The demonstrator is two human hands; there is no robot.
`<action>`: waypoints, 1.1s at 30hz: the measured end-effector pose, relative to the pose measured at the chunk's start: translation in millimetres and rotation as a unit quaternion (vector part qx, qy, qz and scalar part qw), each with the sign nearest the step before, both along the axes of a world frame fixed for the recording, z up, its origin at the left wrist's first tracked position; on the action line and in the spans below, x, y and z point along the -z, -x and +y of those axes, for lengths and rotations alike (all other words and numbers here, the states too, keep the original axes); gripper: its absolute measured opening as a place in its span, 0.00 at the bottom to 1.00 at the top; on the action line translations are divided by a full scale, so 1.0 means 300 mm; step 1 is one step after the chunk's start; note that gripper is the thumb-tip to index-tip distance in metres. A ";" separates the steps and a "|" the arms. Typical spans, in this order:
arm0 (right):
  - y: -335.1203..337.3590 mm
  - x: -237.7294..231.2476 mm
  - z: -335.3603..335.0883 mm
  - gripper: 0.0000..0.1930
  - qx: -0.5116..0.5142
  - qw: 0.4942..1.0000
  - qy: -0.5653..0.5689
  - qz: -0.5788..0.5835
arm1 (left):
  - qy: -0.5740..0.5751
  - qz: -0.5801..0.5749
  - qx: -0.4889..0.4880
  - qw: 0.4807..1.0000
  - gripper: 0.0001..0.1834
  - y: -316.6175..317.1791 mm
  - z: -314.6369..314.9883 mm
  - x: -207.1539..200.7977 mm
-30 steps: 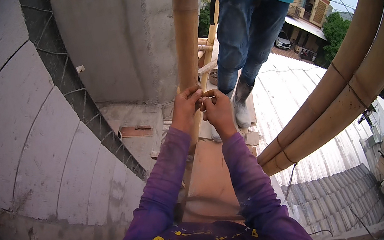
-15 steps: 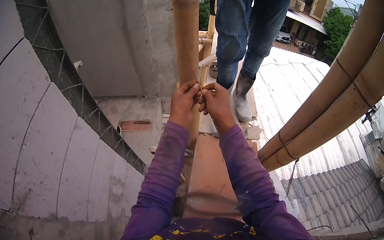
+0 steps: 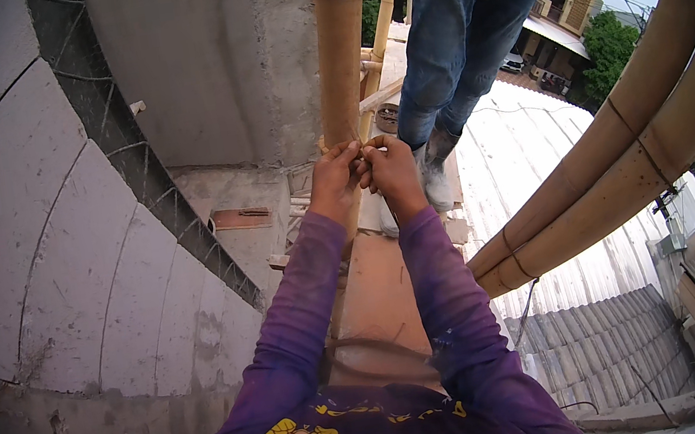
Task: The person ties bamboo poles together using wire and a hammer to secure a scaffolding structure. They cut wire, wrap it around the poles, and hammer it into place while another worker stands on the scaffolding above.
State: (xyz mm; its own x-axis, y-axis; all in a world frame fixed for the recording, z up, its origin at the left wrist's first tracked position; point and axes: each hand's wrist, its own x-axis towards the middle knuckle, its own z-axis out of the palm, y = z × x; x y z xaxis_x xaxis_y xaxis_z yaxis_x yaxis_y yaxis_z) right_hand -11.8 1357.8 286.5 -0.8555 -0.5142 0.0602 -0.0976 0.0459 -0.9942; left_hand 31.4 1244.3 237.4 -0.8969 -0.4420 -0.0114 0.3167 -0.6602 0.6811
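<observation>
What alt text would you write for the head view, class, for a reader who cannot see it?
Both hands, left hand and right hand, meet at an upright bamboo pole beside a concrete wall. Another person's jeans-clad legs stand just beyond, and bound bamboo poles cross at right.

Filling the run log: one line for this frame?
left hand: fingers pinched beside upright tan bamboo pole | right hand: meets left hand | what they grip: cannot tell | nearby: person in blue jeans
</observation>
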 end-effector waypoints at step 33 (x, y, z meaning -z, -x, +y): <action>-0.095 -0.001 0.094 0.14 0.054 0.972 -0.100 0.205 | -0.028 -0.029 -0.056 0.998 0.07 0.030 0.054 0.027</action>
